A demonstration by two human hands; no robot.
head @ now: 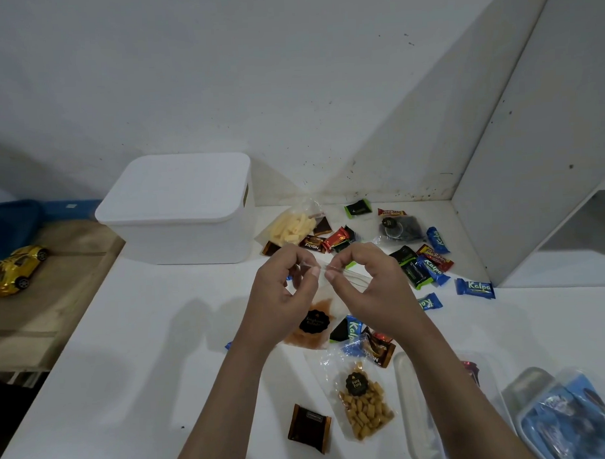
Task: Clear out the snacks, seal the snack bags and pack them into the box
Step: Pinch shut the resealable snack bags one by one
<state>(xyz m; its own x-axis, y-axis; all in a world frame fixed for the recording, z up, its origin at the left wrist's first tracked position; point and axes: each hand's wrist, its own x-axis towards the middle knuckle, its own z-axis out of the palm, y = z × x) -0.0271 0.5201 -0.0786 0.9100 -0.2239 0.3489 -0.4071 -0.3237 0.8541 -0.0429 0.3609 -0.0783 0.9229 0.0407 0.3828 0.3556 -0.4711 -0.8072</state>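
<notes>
A: While held up above the white table [133,338], clear snack bag [311,327] of orange chips, hanging mouth-up, long axis roughly vertical; black label facing the camera

B: Grasp? Left hand [282,291] and right hand [365,289], each pinching the bag's top edge between thumb and fingers, fingertips nearly touching at the centre

A: Key relation: seal strip lying left to right between the two pinches, equally near both hands; probable next move, a press or slide outward along that line

B: Destination: white box [177,213], lid on, back and left of the hands, nearer the left; pong pong bag [363,404] and loose wrapped sweets [474,288] yet unpacked on the table
</notes>
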